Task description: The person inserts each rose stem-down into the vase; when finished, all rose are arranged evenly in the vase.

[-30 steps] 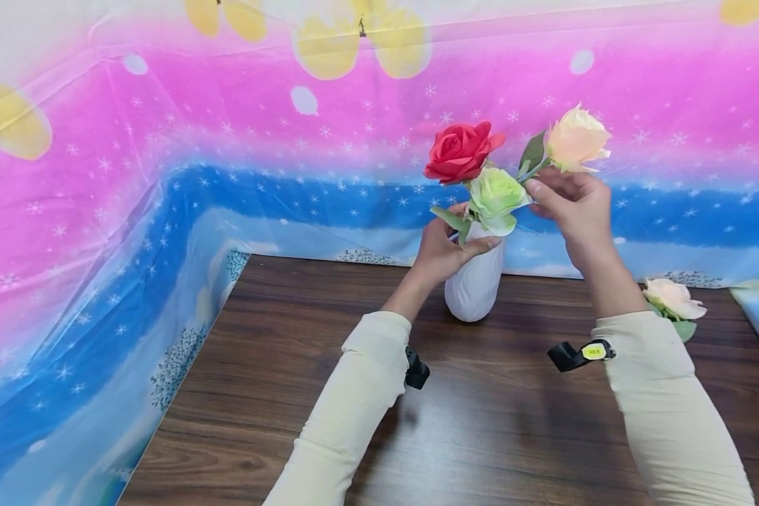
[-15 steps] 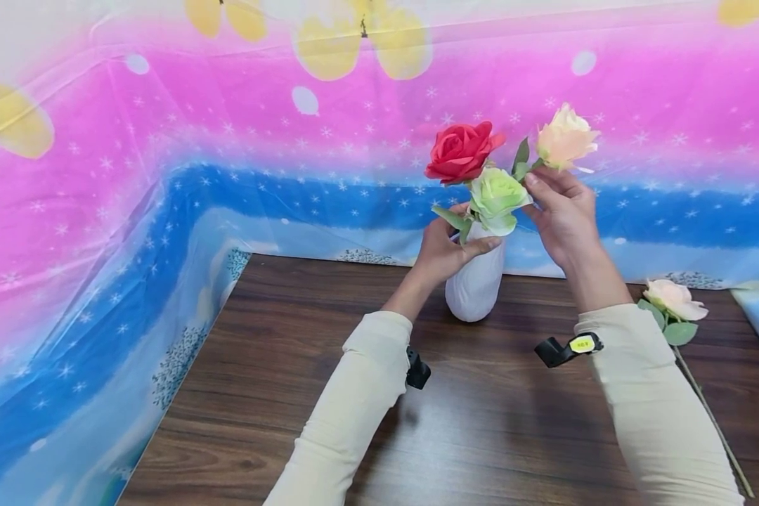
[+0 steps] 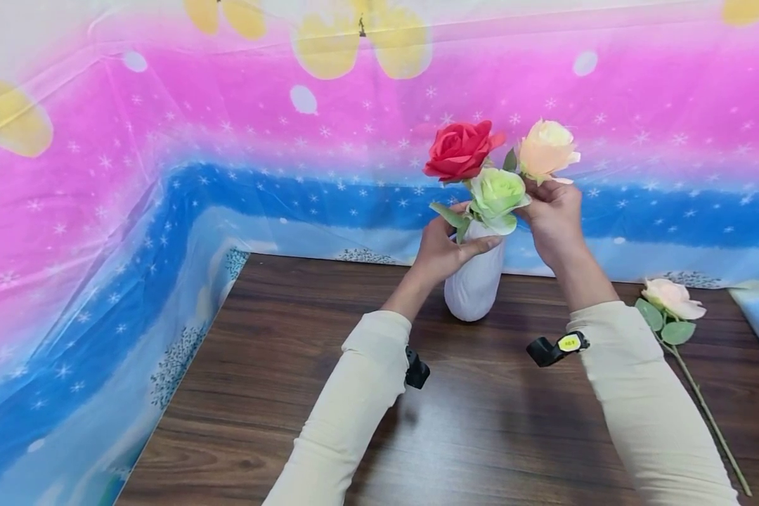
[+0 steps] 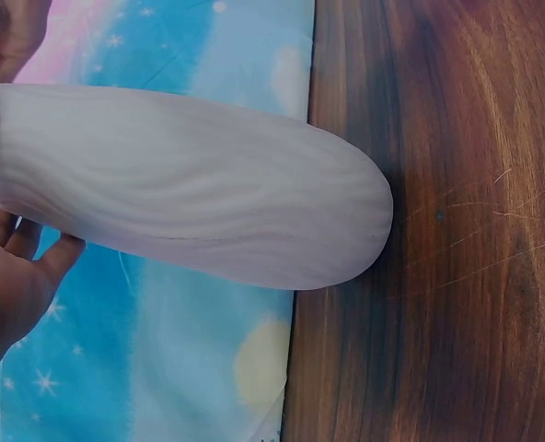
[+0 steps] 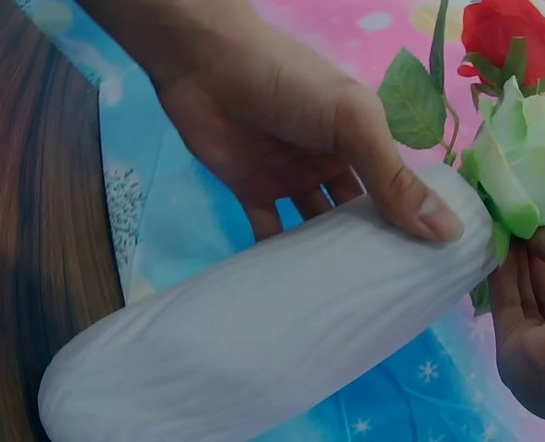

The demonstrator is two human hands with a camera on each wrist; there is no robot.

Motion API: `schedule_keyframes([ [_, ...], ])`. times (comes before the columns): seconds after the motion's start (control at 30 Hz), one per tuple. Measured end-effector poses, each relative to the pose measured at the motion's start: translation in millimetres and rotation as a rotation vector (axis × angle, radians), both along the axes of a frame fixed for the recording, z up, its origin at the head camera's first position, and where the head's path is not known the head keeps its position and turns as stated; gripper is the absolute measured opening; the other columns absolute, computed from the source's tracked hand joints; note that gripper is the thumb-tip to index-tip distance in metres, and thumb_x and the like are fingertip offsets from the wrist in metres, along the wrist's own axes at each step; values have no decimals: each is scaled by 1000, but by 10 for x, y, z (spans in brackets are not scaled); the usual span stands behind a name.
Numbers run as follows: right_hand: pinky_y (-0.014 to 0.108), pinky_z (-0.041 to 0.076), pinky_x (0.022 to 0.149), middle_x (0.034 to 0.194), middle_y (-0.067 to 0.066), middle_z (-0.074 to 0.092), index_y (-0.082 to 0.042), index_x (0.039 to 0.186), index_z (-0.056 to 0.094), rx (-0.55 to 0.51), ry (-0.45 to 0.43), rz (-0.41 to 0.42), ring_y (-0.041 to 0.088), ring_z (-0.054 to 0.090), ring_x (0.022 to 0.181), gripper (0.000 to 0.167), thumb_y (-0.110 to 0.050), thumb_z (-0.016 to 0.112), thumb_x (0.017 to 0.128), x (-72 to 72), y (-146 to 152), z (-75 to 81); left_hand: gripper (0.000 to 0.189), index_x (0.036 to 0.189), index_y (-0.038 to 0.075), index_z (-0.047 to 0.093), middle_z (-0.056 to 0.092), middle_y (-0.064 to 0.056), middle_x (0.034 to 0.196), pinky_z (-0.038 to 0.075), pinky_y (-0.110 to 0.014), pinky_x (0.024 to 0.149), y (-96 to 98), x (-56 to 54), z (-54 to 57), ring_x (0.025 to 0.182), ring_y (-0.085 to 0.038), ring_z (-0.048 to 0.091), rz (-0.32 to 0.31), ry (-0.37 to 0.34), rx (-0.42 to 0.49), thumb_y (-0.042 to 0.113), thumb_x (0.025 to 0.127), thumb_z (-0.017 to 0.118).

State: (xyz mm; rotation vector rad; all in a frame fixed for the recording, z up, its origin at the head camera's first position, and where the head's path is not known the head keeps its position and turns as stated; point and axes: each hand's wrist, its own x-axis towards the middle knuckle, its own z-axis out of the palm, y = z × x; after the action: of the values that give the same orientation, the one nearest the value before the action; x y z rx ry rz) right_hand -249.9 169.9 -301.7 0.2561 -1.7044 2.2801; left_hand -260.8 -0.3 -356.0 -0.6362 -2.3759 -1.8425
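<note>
My left hand (image 3: 441, 250) grips the white vase (image 3: 473, 289) near its mouth, and in the right wrist view its thumb (image 5: 420, 207) lies along the vase's side. The vase stands on the table; its wavy ridges show in the left wrist view. A red rose (image 3: 460, 150) and a pale green rose (image 3: 498, 194) are in it, their lower stems hidden. Just right of the mouth, my right hand (image 3: 556, 219) pinches the stem of a peach rose (image 3: 548, 149) below its bloom. That stem's lower end is hidden behind the hand and the green rose.
On the table's right side lies another pale peach rose (image 3: 673, 298), its long stem running toward the front edge. The dark wood table (image 3: 278, 393) ends at the back against a pink and blue cloth (image 3: 278, 140) with snowflakes. Both wrists carry small black cameras.
My right hand has moved left and slightly down with the peach rose, bringing its bloom closer to the red and green ones. The left hand and vase have stayed put.
</note>
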Motion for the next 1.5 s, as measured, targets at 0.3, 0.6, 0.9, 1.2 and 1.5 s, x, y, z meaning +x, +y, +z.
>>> schedule_keyframes([
  [0.3, 15, 57, 75, 83, -16, 74, -20, 97, 76, 207, 12, -115, -2, 70, 83, 27, 4, 70, 89, -24, 22, -22, 72, 148, 10, 52, 61, -9, 146, 57, -34, 102, -1, 4, 12, 130, -24, 64, 7, 28, -1, 22, 85, 84],
  [0.6, 15, 52, 82, 83, -27, 69, -30, 92, 71, 419, -78, -171, -6, 63, 85, 30, 0, 70, 89, -32, 57, -37, 72, 146, 7, 53, 60, -11, 147, 51, -37, 112, -12, -5, 2, 136, -23, 59, 7, 81, -12, 20, 83, 85],
  [0.9, 12, 53, 84, 91, -29, 69, -5, 124, 68, 444, -107, -107, -8, 65, 96, 31, -6, 69, 93, 31, 111, -65, 72, 146, 8, 55, 62, -11, 145, 51, -36, 112, -5, -10, -5, 135, -23, 60, 24, 79, -3, 20, 82, 86],
  [1.2, 11, 57, 80, 95, -21, 75, -24, 107, 75, 323, -102, -16, -4, 69, 95, 21, -10, 72, 92, 120, 235, -145, 69, 143, 8, 57, 64, -10, 143, 51, -33, 111, 4, 2, -1, 133, -23, 61, 20, 66, 15, 19, 82, 86],
  [1.5, 12, 58, 79, 96, -17, 77, -15, 108, 75, 433, -25, 10, -3, 72, 92, 15, -9, 66, 98, 394, 541, -314, 68, 142, 8, 58, 65, -9, 141, 53, -34, 109, 14, 4, -5, 132, -23, 62, 42, 56, 23, 19, 81, 87],
])
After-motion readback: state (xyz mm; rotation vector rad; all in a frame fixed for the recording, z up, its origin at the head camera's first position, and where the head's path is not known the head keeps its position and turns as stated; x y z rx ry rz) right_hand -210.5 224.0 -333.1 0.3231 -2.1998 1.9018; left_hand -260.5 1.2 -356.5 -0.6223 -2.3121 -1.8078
